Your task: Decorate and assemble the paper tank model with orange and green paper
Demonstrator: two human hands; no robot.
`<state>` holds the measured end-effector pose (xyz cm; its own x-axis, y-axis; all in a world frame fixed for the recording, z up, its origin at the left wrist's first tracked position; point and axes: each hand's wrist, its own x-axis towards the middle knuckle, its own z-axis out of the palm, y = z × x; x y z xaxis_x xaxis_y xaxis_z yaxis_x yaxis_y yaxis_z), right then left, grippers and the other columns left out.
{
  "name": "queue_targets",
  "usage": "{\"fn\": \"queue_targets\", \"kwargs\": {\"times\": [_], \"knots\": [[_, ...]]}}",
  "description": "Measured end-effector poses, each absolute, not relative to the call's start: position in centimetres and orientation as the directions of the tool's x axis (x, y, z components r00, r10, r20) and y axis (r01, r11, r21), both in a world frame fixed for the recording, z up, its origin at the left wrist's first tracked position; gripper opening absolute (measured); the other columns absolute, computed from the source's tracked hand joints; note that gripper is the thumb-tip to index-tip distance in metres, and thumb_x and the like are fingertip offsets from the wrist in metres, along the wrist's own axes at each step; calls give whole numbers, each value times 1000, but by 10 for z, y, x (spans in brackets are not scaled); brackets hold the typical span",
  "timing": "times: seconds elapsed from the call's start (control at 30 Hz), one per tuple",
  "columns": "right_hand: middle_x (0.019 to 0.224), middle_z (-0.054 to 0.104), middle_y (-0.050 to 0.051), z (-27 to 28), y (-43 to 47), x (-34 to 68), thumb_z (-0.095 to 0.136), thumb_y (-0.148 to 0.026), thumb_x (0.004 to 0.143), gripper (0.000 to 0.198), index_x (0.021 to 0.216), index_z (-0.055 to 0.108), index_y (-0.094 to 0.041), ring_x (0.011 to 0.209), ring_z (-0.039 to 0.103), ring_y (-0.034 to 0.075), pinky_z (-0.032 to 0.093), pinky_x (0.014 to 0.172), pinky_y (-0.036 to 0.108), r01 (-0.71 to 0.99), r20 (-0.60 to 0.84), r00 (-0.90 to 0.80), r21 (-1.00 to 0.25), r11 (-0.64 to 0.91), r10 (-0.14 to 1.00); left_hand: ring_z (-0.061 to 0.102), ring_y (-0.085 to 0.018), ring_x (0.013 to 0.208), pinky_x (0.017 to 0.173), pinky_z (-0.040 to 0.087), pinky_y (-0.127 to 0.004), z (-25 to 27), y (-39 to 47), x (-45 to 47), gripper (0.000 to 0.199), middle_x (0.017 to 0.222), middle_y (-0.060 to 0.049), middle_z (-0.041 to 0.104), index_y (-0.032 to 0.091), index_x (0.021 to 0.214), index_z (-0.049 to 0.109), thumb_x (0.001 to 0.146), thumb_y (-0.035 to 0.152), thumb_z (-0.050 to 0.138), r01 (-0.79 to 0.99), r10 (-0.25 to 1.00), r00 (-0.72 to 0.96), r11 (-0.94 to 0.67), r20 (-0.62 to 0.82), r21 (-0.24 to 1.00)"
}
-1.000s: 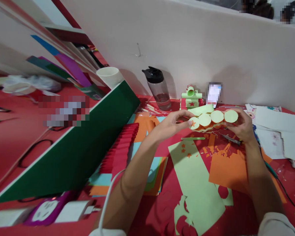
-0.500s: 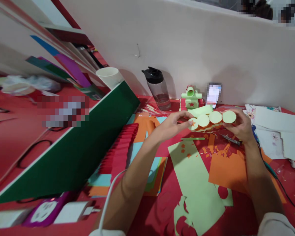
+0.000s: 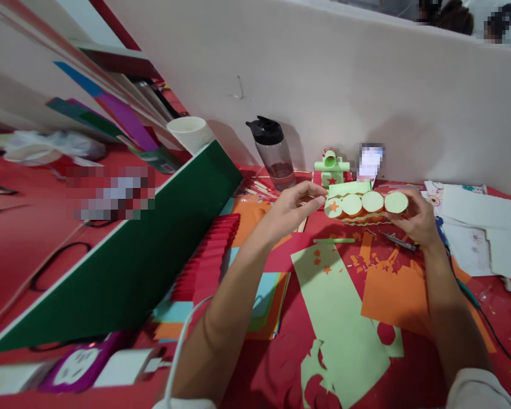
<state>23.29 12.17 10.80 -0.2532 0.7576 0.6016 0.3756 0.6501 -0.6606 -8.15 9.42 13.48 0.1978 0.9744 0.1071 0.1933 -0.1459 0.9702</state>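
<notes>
My right hand (image 3: 419,218) grips the right end of a paper model (image 3: 372,202), which has a row of several pale green discs along its side and orange edging. An orange star (image 3: 334,207) sits on the leftmost disc. Beside that end, my left hand (image 3: 292,209) has its fingers apart and holds nothing; its fingertips are very close to the model. Below lie scissors (image 3: 400,242), a thin green strip (image 3: 333,241), and a pale green sheet (image 3: 340,318) with small orange stars (image 3: 317,253) on it. An orange sheet (image 3: 394,298) with a cut edge lies among orange scraps.
Behind the model stand a small green paper model (image 3: 332,167) and a phone (image 3: 370,162). A water bottle (image 3: 275,156) is by the wall. A green board (image 3: 123,261) leans at left, near pleated red paper (image 3: 208,255). White papers (image 3: 489,221) lie right.
My left hand has let go of the star end and moved slightly left, uncovering the star. The model has shifted very little and stays in my right hand.
</notes>
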Motion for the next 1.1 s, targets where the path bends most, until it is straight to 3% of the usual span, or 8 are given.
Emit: {"fn": "queue_targets", "kwargs": {"times": [0.13,0.3,0.7,0.93,1.1], "knots": [[112,75,8,106,123,233,88,-46,80,46,116,68,-24,100,73,26,63,86,40,320,602,-265,-682,657,753,66,-21,93,82,52,-35,133,92,-71,32,104,-7,69,19,103,67,89,48,70,244,965,235,-173,115,954],[112,76,6,104,124,233,89,-39,80,43,117,70,-27,101,73,25,63,86,38,276,597,-260,-707,651,759,65,-18,82,73,52,-32,136,89,-63,31,93,-4,68,18,93,65,88,49,70,223,958,271,-153,90,963],[110,76,6,109,122,231,89,-42,80,43,114,70,-26,99,73,25,63,85,39,287,597,-249,-706,647,763,61,-16,76,68,48,-29,132,90,-58,29,90,-4,65,18,91,65,91,47,67,229,958,248,-203,145,952],[111,76,6,107,124,233,90,-43,79,44,115,70,-26,100,73,26,63,87,39,283,610,-237,-701,654,756,53,-14,71,66,42,-28,125,94,-59,32,78,-1,58,19,84,61,96,49,60,172,953,231,-238,196,956],[112,76,6,108,124,234,93,-45,75,50,115,70,-26,101,73,26,63,87,40,292,612,-229,-699,653,757,56,-15,72,67,44,-29,127,94,-61,29,80,-1,62,19,90,65,92,48,68,157,956,249,-199,156,967]]}}
